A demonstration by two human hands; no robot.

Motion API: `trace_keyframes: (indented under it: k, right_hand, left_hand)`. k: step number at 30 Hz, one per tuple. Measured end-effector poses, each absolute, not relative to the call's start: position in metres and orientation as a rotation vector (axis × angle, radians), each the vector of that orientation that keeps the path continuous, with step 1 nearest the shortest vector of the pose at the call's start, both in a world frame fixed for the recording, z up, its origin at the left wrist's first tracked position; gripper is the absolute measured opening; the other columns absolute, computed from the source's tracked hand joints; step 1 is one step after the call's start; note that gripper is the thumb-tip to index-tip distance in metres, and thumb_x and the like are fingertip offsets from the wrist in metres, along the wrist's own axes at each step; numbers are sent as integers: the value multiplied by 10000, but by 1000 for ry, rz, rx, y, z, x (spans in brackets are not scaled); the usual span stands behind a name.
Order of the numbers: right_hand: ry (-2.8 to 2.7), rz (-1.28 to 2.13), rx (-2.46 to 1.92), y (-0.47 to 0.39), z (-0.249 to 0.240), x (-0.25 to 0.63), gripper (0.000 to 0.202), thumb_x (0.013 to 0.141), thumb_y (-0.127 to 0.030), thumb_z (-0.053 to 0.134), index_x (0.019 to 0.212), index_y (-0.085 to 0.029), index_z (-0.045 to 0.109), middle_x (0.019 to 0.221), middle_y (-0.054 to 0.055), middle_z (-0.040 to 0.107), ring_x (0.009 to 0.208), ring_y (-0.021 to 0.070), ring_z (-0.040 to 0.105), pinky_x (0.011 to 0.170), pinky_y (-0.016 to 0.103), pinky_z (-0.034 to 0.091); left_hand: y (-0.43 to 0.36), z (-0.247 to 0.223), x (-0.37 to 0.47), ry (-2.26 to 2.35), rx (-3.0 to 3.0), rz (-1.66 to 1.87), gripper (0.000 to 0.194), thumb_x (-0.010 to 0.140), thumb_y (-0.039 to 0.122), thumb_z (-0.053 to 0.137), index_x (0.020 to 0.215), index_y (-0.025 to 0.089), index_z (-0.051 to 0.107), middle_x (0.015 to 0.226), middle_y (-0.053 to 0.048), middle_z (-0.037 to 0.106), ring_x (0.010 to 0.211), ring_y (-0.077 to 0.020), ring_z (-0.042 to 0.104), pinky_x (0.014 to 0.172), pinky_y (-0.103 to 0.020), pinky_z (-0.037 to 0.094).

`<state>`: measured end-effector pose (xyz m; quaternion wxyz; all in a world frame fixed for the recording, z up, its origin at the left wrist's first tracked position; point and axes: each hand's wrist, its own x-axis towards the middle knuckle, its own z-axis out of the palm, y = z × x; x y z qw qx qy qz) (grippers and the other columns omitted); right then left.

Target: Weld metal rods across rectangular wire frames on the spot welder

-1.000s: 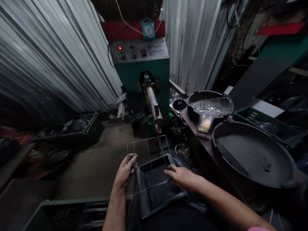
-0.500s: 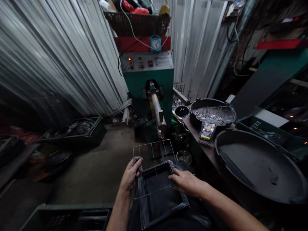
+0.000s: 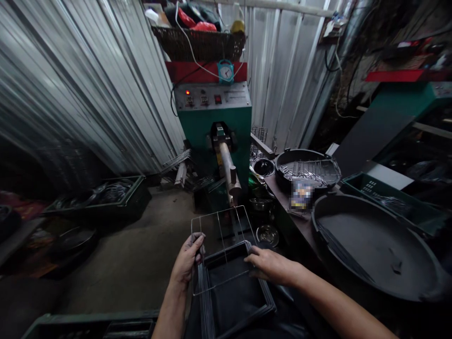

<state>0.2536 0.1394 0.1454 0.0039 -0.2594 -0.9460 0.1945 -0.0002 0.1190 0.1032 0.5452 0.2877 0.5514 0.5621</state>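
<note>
My left hand (image 3: 188, 258) is closed round the left side of a thin rectangular wire grid (image 3: 218, 213), thumb on top. The grid is tilted, its far edge near the tip of the green machine's arm (image 3: 229, 172). My right hand (image 3: 273, 266) is at the grid's right side with bent fingers pinched on the wire there; the fingertips are partly hidden. Under the grid, a stack of rectangular wire frames (image 3: 207, 306) rests on my lap over dark cloth.
The green machine (image 3: 197, 120) stands ahead, with a lit red lamp and a small teal clock (image 3: 226, 71). On the right are a large round black pan (image 3: 381, 249) and a smaller pan (image 3: 282, 175) with wire pieces. Green crates (image 3: 141, 188) stand left and front left.
The view has tilted up a little, so the machine sits lower and slightly left in the picture. Both hands keep their hold on the wire grid, which has barely shifted.
</note>
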Motion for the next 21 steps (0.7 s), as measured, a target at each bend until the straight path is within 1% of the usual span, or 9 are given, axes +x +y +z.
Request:
trace_keyframes:
  k: [6,9,14,18,21]
  right_hand:
    - [-2971,619,-810,143,147,254,342,778,-270,537,1098,-163,479,1017,95,496,827,176,558,709,260,444]
    - [-2962,617,-818,142,148,254,345,769,-249,548,1095,-162,480,1029,95,501,835,174,559,715,255,441]
    - [-3001,537,-843,140,145,252,355,762,-243,547,1102,-170,478,1010,90,520,773,155,571,657,241,447]
    - [-2949,441,-789,149,135,254,424,766,-321,532,1161,-192,446,1027,92,528,744,162,579,620,255,453]
    - [-2698,463,-771,164,126,257,548,716,-427,562,1203,-217,424,1129,103,487,845,182,567,680,272,455]
  left_hand:
    - [120,100,-3,1304,713,1327,306,637,419,585,821,195,487,439,96,438,293,-12,270,311,-127,184]
    - [119,102,-2,1316,723,1325,309,636,416,586,824,188,495,445,92,439,298,-10,273,313,-127,189]
    - [115,111,2,1416,720,1317,364,601,438,607,836,181,500,444,83,446,308,-17,293,312,-128,193]
    - [126,112,-3,1461,722,1326,413,553,448,644,831,173,512,449,76,454,316,-18,306,309,-125,197]
    - [143,112,-11,1440,703,1348,410,544,438,655,834,184,513,446,81,454,312,-16,299,308,-120,205]
